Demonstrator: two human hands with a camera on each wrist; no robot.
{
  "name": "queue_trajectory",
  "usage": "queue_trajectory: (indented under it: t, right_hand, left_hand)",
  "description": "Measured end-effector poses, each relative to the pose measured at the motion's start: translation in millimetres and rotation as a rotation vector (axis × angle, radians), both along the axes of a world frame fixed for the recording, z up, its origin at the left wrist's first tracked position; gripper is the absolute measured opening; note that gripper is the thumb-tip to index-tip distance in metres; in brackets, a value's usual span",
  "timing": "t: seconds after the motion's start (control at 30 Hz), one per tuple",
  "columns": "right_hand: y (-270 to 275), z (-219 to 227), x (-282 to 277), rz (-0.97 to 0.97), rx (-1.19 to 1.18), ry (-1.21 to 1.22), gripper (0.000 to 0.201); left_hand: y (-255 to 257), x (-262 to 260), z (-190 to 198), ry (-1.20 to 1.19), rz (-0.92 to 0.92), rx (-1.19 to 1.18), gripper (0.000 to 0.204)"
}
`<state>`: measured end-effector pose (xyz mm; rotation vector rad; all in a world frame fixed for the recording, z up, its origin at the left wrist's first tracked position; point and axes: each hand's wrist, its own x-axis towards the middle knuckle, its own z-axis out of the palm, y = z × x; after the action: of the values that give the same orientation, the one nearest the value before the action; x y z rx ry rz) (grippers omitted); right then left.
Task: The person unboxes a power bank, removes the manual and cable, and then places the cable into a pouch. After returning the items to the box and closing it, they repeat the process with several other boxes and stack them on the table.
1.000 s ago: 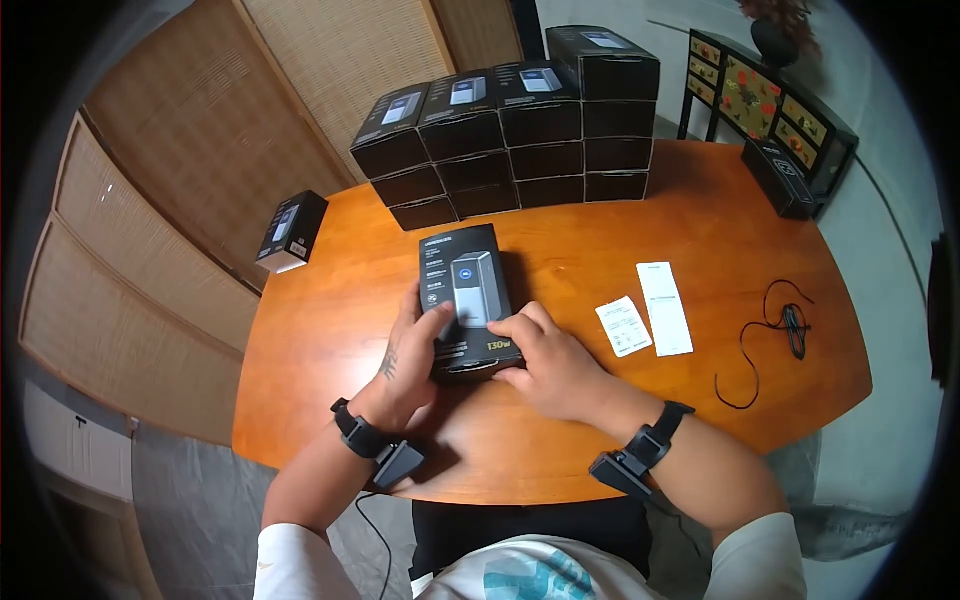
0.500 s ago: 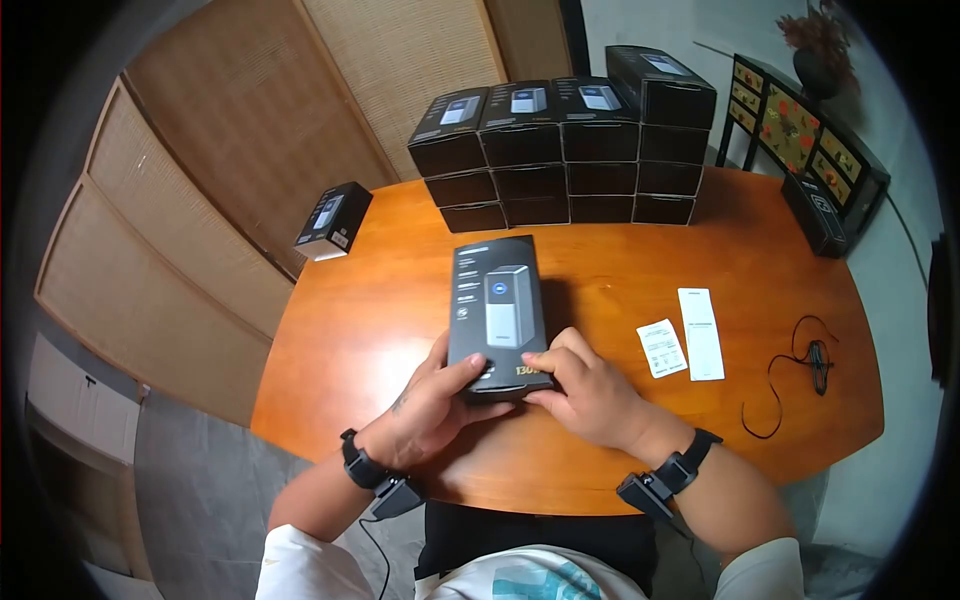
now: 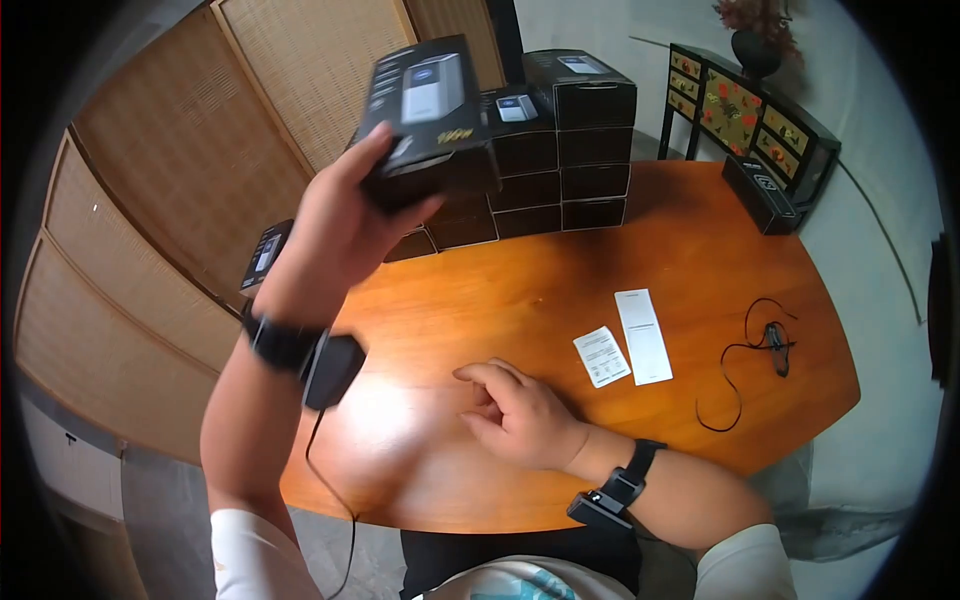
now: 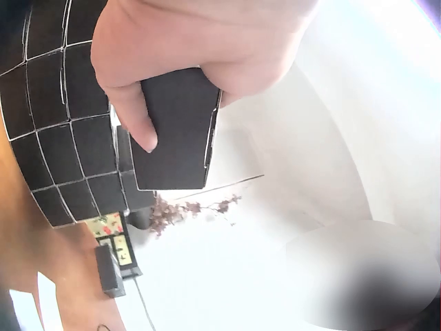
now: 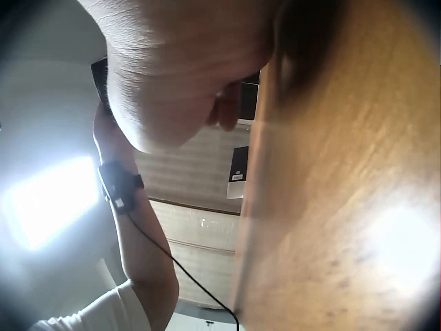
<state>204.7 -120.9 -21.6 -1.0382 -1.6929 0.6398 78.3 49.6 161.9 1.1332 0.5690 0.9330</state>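
Note:
A black product box [image 3: 430, 95] with a picture of a silver power bank and gold print is raised in front of the stack. My left hand [image 3: 340, 225] grips its near end, thumb on the printed face and fingers underneath. From the left wrist view, the box's plain black side [image 4: 180, 138] shows below the hand. The stack of similar black boxes [image 3: 595, 140] stands at the back of the table, partly hidden by the held box. Over the front middle of the table, my right hand [image 3: 520, 415] is loosely curled and holds nothing.
Right of my right hand lie a small printed card [image 3: 602, 357] and a white leaflet [image 3: 645, 335]. A black cable [image 3: 775, 345] lies farther right. One black box [image 3: 765, 195] sits at the right back edge, another [image 3: 265, 258] at the left edge, partly behind my left arm.
Both hands held the box low over the table earlier. My left hand has lifted it up and forward to the stack, while my right hand has let go and stayed near the front.

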Motion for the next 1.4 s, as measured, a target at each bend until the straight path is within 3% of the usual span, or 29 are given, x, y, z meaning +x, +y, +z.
queue_trajectory:
  t: [0.17, 0.27, 0.37, 0.5, 0.6, 0.83, 1.0, 1.07, 1.13, 1.27, 1.4]
  right_hand:
    - [3, -3, 5, -0.035, -0.041, 0.002, 0.037]
    - [4, -5, 5, -0.033, -0.063, -0.001, 0.036]
    - [5, -7, 3, -0.016, -0.063, -0.004, 0.035]
    - [5, -9, 3, 0.015, -0.076, -0.008, 0.033]
    - [5, -5, 2, 0.032, -0.086, -0.017, 0.031]
    - [5, -3, 3, 0.034, -0.108, -0.044, 0.025]
    - [3, -4, 5, 0.057, -0.146, -0.094, 0.02]
    - [3, 0, 6, 0.075, -0.17, -0.11, 0.018]
    - [3, -1, 4, 0.082, -0.183, -0.127, 0.016]
    - [6, 3, 3, 0.094, -0.237, -0.193, 0.015]
    - [7, 8, 1, 0.09, -0.292, -0.26, 0.015]
  left_hand:
    - [52, 76, 6, 0.07, 0.118, -0.054, 0.031]
    - [67, 90, 1, 0.096, 0.078, 0.033, 0.037]
    - [72, 91, 3, 0.27, 0.106, 0.131, 0.052]
    - [75, 87, -4, 0.888, 0.269, 0.697, 0.071]
    - [87, 89, -13, 1.015, 0.463, 1.055, 0.07]
    - [90, 89, -9, 1.035, 0.53, 1.182, 0.064]
    - [117, 15, -17, 0.864, 0.744, 1.234, 0.059]
    - [146, -43, -13, 0.709, 0.759, 0.937, 0.047]
    - [193, -130, -16, 1.114, 0.894, 1.108, 0.047]
    - [209, -245, -66, 1.592, 0.97, 0.552, 0.057]
    - [197, -299, -130, 1.36, 0.837, 0.285, 0.071]
